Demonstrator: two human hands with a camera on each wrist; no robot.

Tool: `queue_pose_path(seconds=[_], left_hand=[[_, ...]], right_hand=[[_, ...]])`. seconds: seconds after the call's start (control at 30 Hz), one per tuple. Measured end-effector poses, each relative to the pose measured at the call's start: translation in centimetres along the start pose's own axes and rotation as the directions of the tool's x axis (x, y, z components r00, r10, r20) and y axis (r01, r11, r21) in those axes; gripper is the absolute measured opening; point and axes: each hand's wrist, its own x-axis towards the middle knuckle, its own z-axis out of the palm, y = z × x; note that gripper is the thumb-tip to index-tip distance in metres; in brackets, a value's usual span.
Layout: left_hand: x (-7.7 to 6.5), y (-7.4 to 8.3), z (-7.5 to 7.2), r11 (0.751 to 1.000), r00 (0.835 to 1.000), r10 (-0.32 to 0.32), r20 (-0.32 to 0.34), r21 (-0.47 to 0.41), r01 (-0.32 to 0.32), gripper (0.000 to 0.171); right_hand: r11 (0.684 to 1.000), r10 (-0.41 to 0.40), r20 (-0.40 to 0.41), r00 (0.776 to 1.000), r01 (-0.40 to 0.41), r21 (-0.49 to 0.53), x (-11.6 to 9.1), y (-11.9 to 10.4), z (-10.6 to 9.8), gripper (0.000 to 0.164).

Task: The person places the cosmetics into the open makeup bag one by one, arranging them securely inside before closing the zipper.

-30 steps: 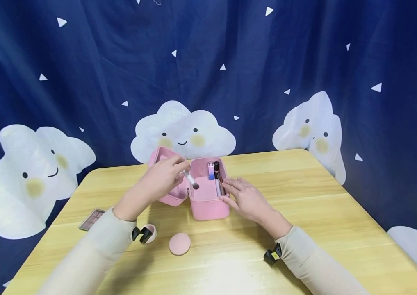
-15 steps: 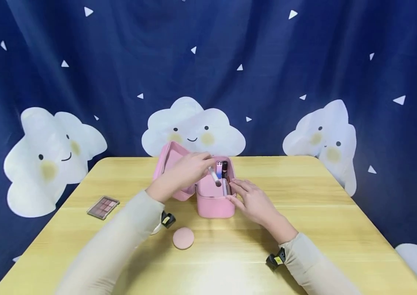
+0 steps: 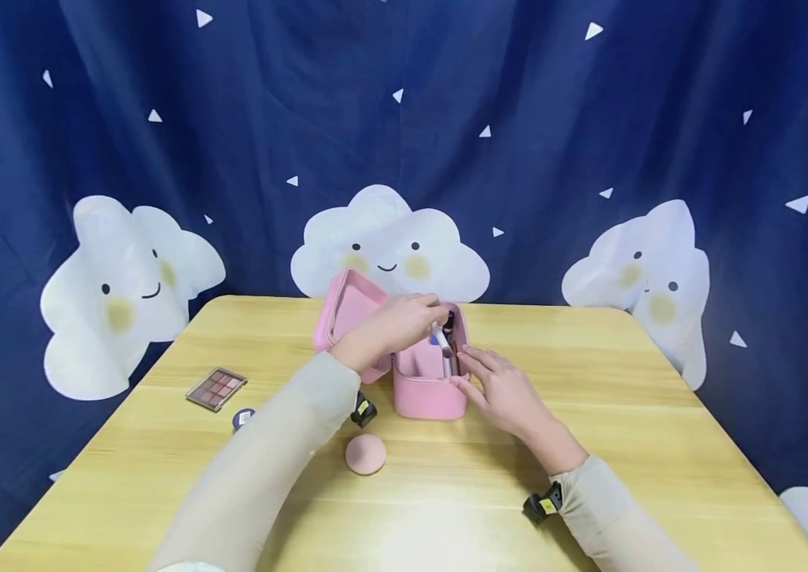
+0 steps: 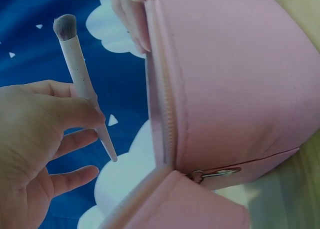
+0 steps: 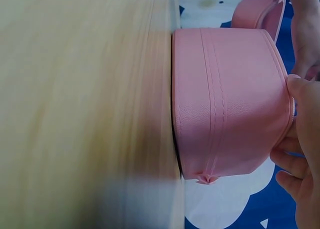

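My left hand pinches a makeup brush by its pale handle, between thumb and fingers. The dark bristles point down over the open pink makeup case in the head view. The case's lid leans back to the left. Inside stand a black-capped tube and a light tube, along the right wall; my left hand partly hides the interior. At the right rim my right hand holds the case, its thumb on the edge and its fingers curled by the opening.
On the table's left lies an eyeshadow palette. A small dark round item with a white label sits partly behind the left sleeve. A pink round disc lies in front of the case. A blue curtain hangs behind the table.
My left hand has moved right with the brush, from beside the lid to over the case's right part. The right hand stays at the rim. The camera view has shifted a little.
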Motion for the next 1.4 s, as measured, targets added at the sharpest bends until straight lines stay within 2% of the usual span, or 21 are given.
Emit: queue_pose_path(seconds=[0.17,0.3,0.5,0.6,0.73,0.8,1.03,1.23,1.4], left_hand=[[0.8,-0.4,0.7,0.998,0.998,-0.043,0.048,-0.044,0.045,0.013],[1.2,-0.5,1.2,0.995,0.995,-0.043,0.086,-0.091,0.05,0.012],[1.4,-0.6,2.5,0.988,0.997,-0.022,0.075,-0.148,0.033,0.012],[1.1,-0.6,3.1,0.985,0.989,-0.047,0.137,-0.157,0.068,0.013],[0.7,-0.5,3.8,0.981,0.967,-0.09,0.237,-0.144,0.127,0.016],[0.8,-0.5,4.1,0.983,0.963,-0.093,0.253,-0.129,0.129,0.017],[1.4,-1.2,4.5,0.995,0.944,-0.089,0.317,-0.02,0.101,0.015],[2.3,-0.2,4.4,0.997,0.94,-0.075,0.334,-0.006,0.082,0.012],[2.5,0.4,5.8,0.999,0.925,-0.048,0.377,0.042,0.035,0.017]], right_hand=[[1.0,-0.011,0.0,1.0,0.011,-0.011,0.4,0.4,0.1,0.05],[1.0,-0.012,0.009,1.0,0.012,-0.012,0.6,0.6,0.3,0.051],[1.0,-0.022,-0.008,1.0,0.022,-0.015,0.6,0.6,0.7,0.051],[0.999,-0.037,0.006,0.999,0.037,-0.021,0.6,0.4,1.0,0.054],[0.999,-0.032,0.023,0.999,0.033,-0.01,0.7,-0.1,0.9,0.053],[1.0,-0.018,0.021,1.0,0.019,-0.008,0.7,-0.3,0.7,0.051],[1.0,0.022,0.033,0.999,-0.021,-0.021,1.4,-0.3,0.2,0.053],[0.999,0.019,-0.004,1.0,-0.019,-0.027,0.7,0.1,-0.3,0.05],[0.999,0.023,0.029,0.999,-0.022,-0.03,0.1,0.3,-0.1,0.052]])
